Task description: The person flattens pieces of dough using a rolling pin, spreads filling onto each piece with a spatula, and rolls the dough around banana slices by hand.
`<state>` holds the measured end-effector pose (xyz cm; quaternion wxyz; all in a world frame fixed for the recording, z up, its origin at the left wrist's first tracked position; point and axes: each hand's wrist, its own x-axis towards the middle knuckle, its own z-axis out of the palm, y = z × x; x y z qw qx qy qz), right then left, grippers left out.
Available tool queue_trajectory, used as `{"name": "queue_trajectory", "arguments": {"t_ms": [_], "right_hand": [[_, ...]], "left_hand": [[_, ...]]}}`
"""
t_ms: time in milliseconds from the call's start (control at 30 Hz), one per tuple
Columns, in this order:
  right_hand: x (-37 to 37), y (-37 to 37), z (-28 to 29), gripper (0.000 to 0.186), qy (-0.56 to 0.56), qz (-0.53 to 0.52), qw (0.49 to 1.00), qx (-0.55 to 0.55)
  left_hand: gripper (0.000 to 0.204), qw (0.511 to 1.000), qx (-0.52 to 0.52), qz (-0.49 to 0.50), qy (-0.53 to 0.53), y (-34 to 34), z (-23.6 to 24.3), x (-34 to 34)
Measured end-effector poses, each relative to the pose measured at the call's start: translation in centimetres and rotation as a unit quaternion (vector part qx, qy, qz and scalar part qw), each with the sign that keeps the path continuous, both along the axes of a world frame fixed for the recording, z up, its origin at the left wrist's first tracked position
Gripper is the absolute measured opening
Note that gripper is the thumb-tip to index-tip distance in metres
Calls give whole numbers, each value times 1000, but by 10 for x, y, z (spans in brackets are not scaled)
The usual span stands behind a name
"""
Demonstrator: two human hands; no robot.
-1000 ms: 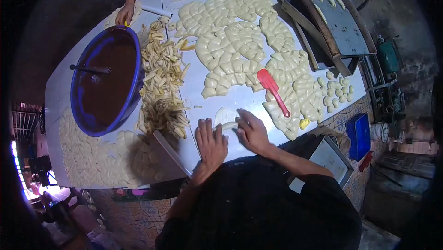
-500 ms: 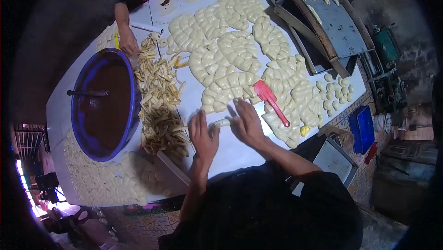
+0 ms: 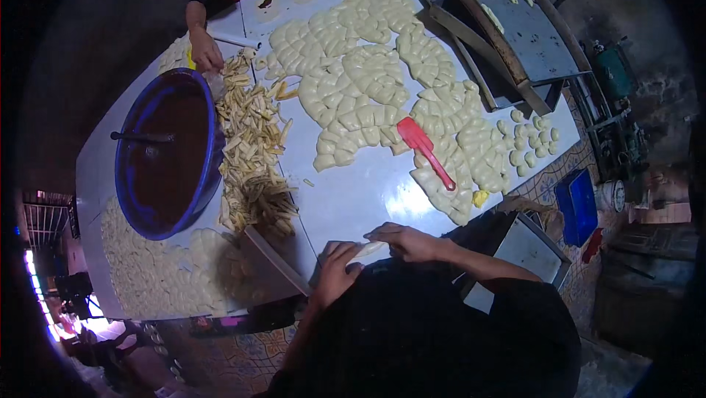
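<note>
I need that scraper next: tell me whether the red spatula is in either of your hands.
No. The red spatula lies on the table among dough pieces, apart from both hands.

At the near edge of the white table, the left hand and the right hand both rest on a pale piece of dough. A red spatula lies among folded dough pieces. A big blue bowl with brown filling stands beside banana strips. Another person's hand touches the strips at the far side.
</note>
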<state>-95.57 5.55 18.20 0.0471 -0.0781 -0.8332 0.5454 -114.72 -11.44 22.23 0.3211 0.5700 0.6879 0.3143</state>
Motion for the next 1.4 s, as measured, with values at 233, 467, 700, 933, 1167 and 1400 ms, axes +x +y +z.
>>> {"name": "queue_trajectory", "arguments": {"t_ms": [233, 467, 700, 933, 1167, 1400], "right_hand": [[-111, 33, 33, 35, -67, -390, 908, 136], [-130, 36, -4, 24, 84, -476, 876, -12], [-41, -10, 90, 23, 68, -234, 968, -58], [-63, -15, 64, 23, 96, -284, 952, -64], [-67, -2, 21, 33, -67, -304, 947, 73], [-44, -4, 20, 56, 49, -45, 920, 385]], "left_hand": [[43, 986, 39, 117, -109, -4, -18, 16], [32, 891, 69, 332, -301, 18, -24, 1], [42, 662, 28, 186, -725, 52, -7, 4], [18, 842, 97, 316, -426, 59, -15, 21], [54, 949, 65, 291, 101, 66, -37, -5], [66, 987, 126, 83, 63, 49, -17, 0]]}}
